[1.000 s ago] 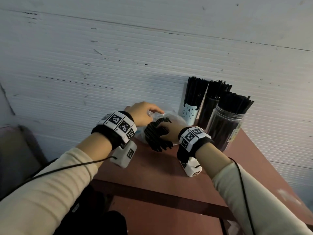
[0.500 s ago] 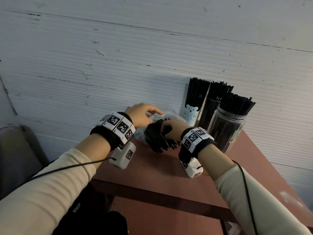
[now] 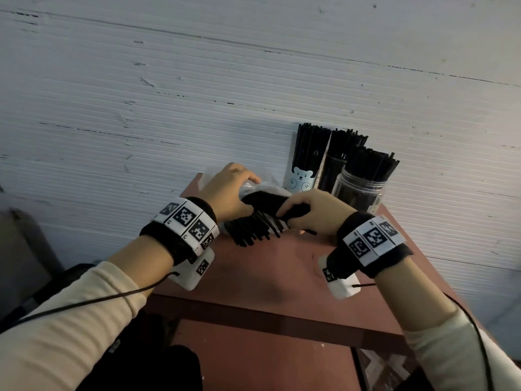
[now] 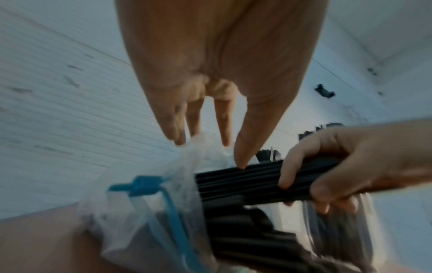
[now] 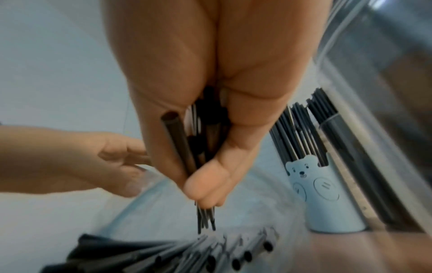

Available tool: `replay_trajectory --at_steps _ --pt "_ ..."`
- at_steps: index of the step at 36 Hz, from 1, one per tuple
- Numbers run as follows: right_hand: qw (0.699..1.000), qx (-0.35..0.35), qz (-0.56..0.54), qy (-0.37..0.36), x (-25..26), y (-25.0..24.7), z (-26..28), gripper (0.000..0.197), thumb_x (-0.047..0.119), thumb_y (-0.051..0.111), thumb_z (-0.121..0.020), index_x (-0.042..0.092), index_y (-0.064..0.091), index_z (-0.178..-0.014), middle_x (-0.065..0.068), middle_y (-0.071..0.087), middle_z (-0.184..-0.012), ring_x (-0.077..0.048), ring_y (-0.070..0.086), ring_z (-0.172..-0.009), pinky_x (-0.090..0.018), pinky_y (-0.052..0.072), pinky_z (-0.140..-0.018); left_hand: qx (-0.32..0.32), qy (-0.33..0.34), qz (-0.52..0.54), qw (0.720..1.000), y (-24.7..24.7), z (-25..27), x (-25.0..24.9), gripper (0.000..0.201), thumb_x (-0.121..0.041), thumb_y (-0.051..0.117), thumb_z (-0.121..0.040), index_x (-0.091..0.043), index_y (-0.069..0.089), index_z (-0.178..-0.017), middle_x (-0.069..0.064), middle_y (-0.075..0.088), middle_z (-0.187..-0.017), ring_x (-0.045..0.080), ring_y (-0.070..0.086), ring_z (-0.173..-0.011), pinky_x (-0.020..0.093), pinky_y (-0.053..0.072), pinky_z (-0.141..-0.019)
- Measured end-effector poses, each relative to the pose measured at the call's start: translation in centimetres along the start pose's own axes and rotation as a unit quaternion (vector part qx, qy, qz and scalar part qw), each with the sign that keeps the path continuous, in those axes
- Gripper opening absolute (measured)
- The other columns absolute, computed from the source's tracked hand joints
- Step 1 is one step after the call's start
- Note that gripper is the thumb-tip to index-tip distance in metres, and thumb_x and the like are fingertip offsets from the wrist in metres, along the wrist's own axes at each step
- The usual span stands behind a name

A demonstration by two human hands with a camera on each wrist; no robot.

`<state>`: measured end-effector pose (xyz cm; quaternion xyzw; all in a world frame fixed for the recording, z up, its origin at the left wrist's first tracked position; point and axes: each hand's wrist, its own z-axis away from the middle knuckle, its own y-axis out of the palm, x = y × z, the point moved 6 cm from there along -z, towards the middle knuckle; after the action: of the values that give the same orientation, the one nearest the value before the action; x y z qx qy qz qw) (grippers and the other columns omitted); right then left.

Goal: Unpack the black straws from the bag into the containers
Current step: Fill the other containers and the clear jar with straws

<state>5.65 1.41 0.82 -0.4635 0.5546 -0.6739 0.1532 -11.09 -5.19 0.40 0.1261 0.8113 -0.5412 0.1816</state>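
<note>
**Where things lie on the table**

The bag (image 3: 263, 187) lies on the table (image 3: 282, 272) toward its far edge, close to the wall (image 3: 197, 94); loose straws (image 3: 251, 230) fan out of its mouth toward the near side; the left hand (image 3: 228, 193) rests on the bag's left part; the right hand (image 3: 313, 211) is to its right, gripping a bundle of straws (image 4: 238, 182) that reaches into the bag; right of the bag, at the far right corner, stand three containers filled with upright straws: the bear cup (image 3: 301, 180) leftmost, the middle container (image 3: 332, 173) just beside it, the jar (image 3: 358, 190) nearest and rightmost, behind the right hand.
</note>
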Motion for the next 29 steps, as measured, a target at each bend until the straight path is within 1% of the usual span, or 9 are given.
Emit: replay_trajectory --at_steps 2,5,8,13,17,20,23,27,29 --pt "1.0 0.02 0.01 -0.005 0.5 -0.8 1.6 0.028 0.013 0.069 -0.079 0.03 0.073 -0.101 0.013 0.062 -0.076 0.008 0.056 -0.055 -0.008 0.042 -0.056 -0.002 0.031 -0.002 1.0 0.4 0.2 -2.0 0.054 -0.02 0.075 -0.074 -0.024 0.054 -0.124 -0.002 0.044 -0.128 0.013 0.048 -0.113 0.009 0.032 -0.082" --pt "0.999 0.038 0.016 -0.014 1.4 -1.9 3.9 0.025 0.013 0.069 -0.082 0.026 0.072 -0.104 0.017 0.058 -0.066 0.012 0.054 -0.049 -0.007 0.039 -0.048 0.04 0.099 0.014 0.994 2.2 0.1 -5.3 0.061 -0.024 0.079 -0.066 -0.021 0.054 -0.121 0.0 0.052 -0.122 0.016 0.052 -0.111 0.026 0.043 -0.092" --pt "0.998 0.039 0.028 -0.037 1.9 -2.9 5.8 0.027 0.008 0.066 -0.085 0.025 0.07 -0.106 0.027 0.058 -0.057 0.011 0.055 -0.049 -0.007 0.04 -0.045 0.07 0.108 -0.025 0.991 4.0 -0.2 -7.4 0.058 -0.026 0.08 -0.066 -0.024 0.053 -0.117 -0.009 0.055 -0.109 0.01 0.053 -0.098 0.023 0.041 -0.082" --pt "0.998 0.01 0.038 -0.058 1.8 -4.6 8.0 0.038 0.013 0.068 -0.085 0.04 0.065 -0.112 0.012 0.066 -0.099 -0.013 0.068 -0.077 -0.031 0.057 -0.073 0.033 0.122 -0.049 0.991 5.2 -0.7 -10.1 0.025 -0.035 0.068 -0.083 -0.015 0.059 -0.095 0.001 0.066 -0.084 0.023 0.065 -0.081 0.031 0.049 -0.07" --pt "0.99 -0.101 0.022 -0.099 2.2 -7.9 9.6 0.035 0.025 0.068 -0.087 0.034 0.063 -0.121 0.019 0.064 -0.106 0.006 0.058 -0.095 -0.01 0.043 -0.083 0.033 0.066 0.087 0.993 5.4 -1.0 -11.7 0.025 -0.046 0.062 -0.089 -0.021 0.063 -0.091 -0.007 0.061 -0.075 0.013 0.062 -0.078 0.026 0.046 -0.068" --pt "0.971 -0.206 0.002 -0.125 2.5 -10.3 10.5 0.035 0.03 0.065 -0.09 0.033 0.06 -0.125 0.017 0.061 -0.114 0.003 0.057 -0.103 -0.013 0.044 -0.09 0.007 0.04 0.198 0.979 5.6 -1.1 -12.6 0.034 -0.047 0.061 -0.089 -0.02 0.058 -0.068 -0.007 0.056 -0.061 0.009 0.056 -0.062 0.024 0.04 -0.059" --pt "0.949 -0.269 -0.01 -0.165 3.1 -11.1 10.5 0.038 0.025 0.063 -0.091 0.027 0.058 -0.128 0.01 0.057 -0.123 -0.003 0.055 -0.11 -0.023 0.047 -0.096 0.042 0.017 0.251 0.967 6.9 -1.5 -13.4 0.04 -0.053 0.06 -0.087 -0.017 0.058 -0.069 -0.003 0.061 -0.061 0.01 0.061 -0.061 0.024 0.046 -0.065" --pt "0.94 -0.287 0.053 -0.176 2.9 -10.0 8.8 0.036 0.018 0.057 -0.093 0.017 0.058 -0.128 0.002 0.054 -0.127 -0.003 0.047 -0.118 -0.004 0.028 -0.1 0.081 -0.033 0.328 0.941 9.6 -2.5 -12.8 0.06 -0.074 0.07 -0.061 -0.018 0.069 -0.082 0.001 0.073 -0.078 0.018 0.071 -0.082 0.042 0.054 -0.087" --pt "0.949 -0.256 0.084 -0.161 2.4 -8.7 7.9 0.034 0.016 0.056 -0.094 0.011 0.059 -0.127 -0.003 0.055 -0.128 -0.009 0.048 -0.12 0.0 0.024 -0.097 0.113 -0.055 0.339 0.932 10.6 -2.5 -12.5 0.059 -0.062 0.077 -0.065 -0.012 0.072 -0.095 0.001 0.075 -0.088 0.021 0.069 -0.094 0.045 0.05 -0.098"
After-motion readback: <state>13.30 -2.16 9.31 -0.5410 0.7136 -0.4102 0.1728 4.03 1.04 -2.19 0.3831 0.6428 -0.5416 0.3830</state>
